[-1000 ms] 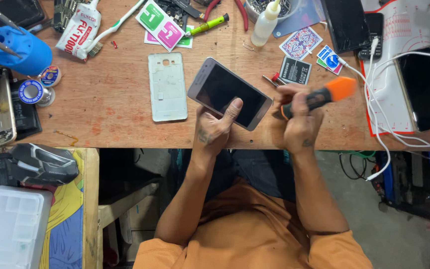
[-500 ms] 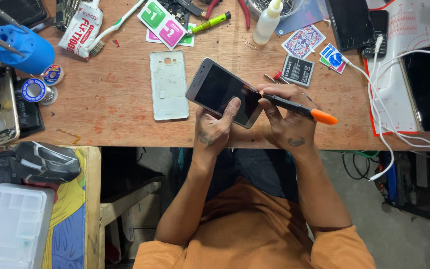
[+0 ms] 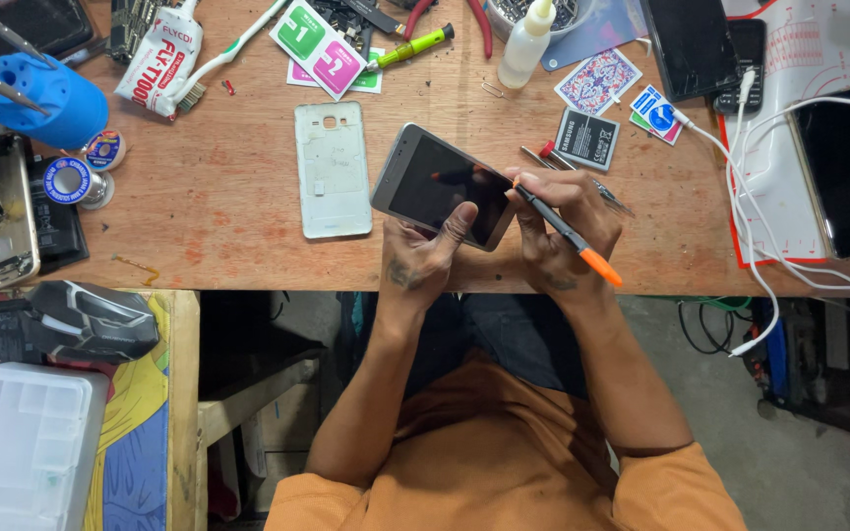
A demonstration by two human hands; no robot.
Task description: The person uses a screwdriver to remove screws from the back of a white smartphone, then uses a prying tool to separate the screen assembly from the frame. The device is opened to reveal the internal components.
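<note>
The smartphone [image 3: 442, 185] is gripped from below by the left hand [image 3: 423, 254], just right of the white back cover [image 3: 333, 169]; a screwdriver [image 3: 565, 232] is pinched in the right hand [image 3: 560, 231], its tip at the phone's right edge.

On your desk [image 3: 228, 197] a white back cover [image 3: 333, 169] lies at nine o'clock of centre, a blue tool holder [image 3: 46, 98] at ten, a squeeze bottle [image 3: 526, 44] at twelve, and a battery [image 3: 588, 139] at two.

Worn reddish-brown wooden desk [image 3: 218, 197] spans the top; grey concrete floor [image 3: 789, 462] below right; clear plastic compartment box [image 3: 22, 442] lower left.
</note>
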